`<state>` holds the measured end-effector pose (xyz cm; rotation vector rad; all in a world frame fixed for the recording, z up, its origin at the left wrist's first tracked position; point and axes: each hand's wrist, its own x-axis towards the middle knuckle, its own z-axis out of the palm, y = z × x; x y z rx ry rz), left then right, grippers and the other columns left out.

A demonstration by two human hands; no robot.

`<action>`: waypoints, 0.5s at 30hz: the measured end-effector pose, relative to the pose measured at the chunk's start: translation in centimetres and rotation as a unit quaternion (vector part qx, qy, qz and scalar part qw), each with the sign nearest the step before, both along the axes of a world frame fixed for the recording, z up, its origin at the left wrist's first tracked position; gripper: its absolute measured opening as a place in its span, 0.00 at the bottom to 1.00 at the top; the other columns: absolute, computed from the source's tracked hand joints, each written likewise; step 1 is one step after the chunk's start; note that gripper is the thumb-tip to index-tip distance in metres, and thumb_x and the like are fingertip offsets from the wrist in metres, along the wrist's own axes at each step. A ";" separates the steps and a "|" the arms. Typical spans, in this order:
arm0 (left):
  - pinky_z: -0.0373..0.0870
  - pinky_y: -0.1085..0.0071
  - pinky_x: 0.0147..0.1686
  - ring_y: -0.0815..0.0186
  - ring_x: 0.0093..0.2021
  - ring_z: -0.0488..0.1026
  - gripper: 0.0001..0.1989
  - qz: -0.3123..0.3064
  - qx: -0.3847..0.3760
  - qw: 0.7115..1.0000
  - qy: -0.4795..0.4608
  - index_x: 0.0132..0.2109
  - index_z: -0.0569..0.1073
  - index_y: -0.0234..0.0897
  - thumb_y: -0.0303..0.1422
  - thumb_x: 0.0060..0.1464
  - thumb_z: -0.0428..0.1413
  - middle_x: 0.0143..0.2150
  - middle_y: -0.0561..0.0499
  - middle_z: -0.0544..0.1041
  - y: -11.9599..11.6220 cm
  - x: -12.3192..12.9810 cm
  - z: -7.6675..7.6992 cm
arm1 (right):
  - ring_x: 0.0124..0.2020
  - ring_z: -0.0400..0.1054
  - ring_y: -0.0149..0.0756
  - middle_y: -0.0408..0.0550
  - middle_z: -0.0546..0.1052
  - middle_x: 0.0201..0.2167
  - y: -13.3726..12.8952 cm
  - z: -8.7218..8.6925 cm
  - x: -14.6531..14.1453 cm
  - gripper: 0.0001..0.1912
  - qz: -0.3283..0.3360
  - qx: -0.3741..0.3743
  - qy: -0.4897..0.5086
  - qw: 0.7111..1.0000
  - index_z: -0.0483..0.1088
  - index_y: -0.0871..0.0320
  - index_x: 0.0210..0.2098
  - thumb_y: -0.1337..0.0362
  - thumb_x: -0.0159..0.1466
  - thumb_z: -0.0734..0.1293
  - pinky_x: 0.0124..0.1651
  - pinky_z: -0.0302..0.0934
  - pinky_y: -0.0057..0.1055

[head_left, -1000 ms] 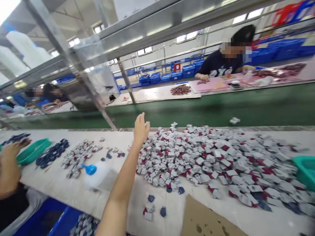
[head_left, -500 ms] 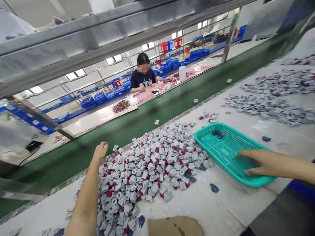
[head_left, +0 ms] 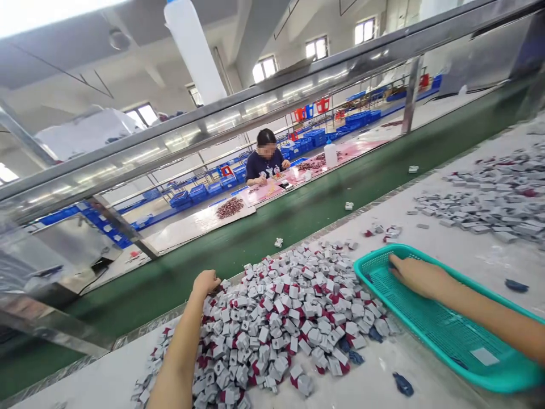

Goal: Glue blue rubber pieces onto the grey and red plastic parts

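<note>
Had left hand curled at the far left edge of a big heap of small grey-and-maroon blocky pieces, right hand dipped inside a shallow teal plastic mesh basket beside it. Honestly couldn't tell whether gripping anything in either, with fingertips hidden. Probably called for light fingers around the heap, so as not to knock bits onto the long green belt.
</note>
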<state>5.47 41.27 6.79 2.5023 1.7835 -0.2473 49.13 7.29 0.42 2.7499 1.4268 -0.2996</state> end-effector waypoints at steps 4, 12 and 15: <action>0.74 0.61 0.44 0.63 0.43 0.74 0.13 -0.054 0.021 0.996 -0.067 0.47 0.73 0.34 0.39 0.62 0.53 0.46 0.46 0.76 -2.4 0.6 2.4 | 0.30 0.67 0.28 0.46 0.72 0.34 -0.3 -0.2 0.5 0.15 0.021 0.000 0.012 1.000 0.66 0.61 0.52 0.59 0.72 0.59 0.36 0.66 0.28; 0.68 0.66 0.45 0.64 0.40 0.72 0.10 -0.198 -0.016 0.956 -0.215 0.36 0.73 0.37 0.38 0.60 0.51 0.37 0.51 0.76 -12.4 2.5 3.2 | 0.30 0.67 0.30 0.49 0.73 0.36 -0.7 -2.2 2.4 0.14 0.068 -0.005 0.054 0.996 0.66 0.62 0.52 0.62 0.70 0.60 0.37 0.62 0.30; 0.68 0.65 0.46 0.61 0.40 0.72 0.14 -0.201 -0.026 0.945 -0.258 0.34 0.72 0.39 0.42 0.60 0.48 0.37 0.50 0.76 -14.7 2.5 2.9 | 0.31 0.69 0.35 0.54 0.75 0.35 -1.1 -2.9 2.6 0.14 0.092 0.034 0.080 0.992 0.68 0.62 0.49 0.61 0.69 0.59 0.36 0.60 0.32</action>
